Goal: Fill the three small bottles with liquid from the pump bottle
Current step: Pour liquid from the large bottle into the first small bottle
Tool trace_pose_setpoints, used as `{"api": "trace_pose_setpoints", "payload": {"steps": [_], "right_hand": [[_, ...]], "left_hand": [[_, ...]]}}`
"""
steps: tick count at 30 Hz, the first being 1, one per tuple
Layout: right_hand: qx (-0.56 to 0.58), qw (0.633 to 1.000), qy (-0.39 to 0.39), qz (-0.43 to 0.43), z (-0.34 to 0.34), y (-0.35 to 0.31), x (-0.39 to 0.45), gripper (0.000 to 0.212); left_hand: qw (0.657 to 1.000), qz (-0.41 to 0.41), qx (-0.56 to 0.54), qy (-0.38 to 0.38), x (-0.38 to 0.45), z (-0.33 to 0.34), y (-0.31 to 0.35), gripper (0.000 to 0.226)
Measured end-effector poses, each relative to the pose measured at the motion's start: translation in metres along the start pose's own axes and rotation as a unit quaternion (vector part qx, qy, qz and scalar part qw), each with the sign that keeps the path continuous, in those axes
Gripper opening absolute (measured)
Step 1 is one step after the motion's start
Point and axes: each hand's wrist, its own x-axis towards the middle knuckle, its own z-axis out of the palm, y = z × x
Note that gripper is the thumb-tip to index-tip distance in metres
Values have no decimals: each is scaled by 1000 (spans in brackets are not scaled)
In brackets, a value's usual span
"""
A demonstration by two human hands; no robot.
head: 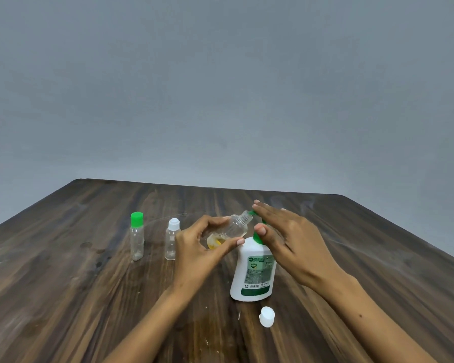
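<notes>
- The left hand [194,247] holds one small clear bottle [231,229] tilted, fingers and thumb curled round its lower body, so its open neck points at the green spout of the pump bottle [254,271]. That tilt looks meant to catch what comes out.
- The right hand [286,237] lies flat over the pump head, fingers straight, thumb tucked beside the green collar; I judge it is placed to press down.
- A little yellow liquid sits in the bottom of the held bottle, so filling has hardly begun.
- One loose white cap [266,316] lies on the table [63,297] near the pump bottle's base, likely off the held bottle.
- Two more small bottles wait well to the left, upright and capped: a green-capped bottle [136,235] and a white-capped bottle [172,239]. Both look empty.
- The count: three small bottles, one pump bottle, one loose cap.
</notes>
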Motion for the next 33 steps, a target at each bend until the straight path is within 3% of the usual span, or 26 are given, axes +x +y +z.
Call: {"api": "trace_pose_setpoints", "payload": {"steps": [13, 33], "right_hand": [[-35, 999, -17, -6, -1, -4, 2, 102], [-14, 999, 29, -11, 6, -1, -1, 92]], "left_hand": [[1000, -3, -3, -3, 0, 0, -1, 42], [1000, -7, -4, -4, -1, 0, 0, 46]]}}
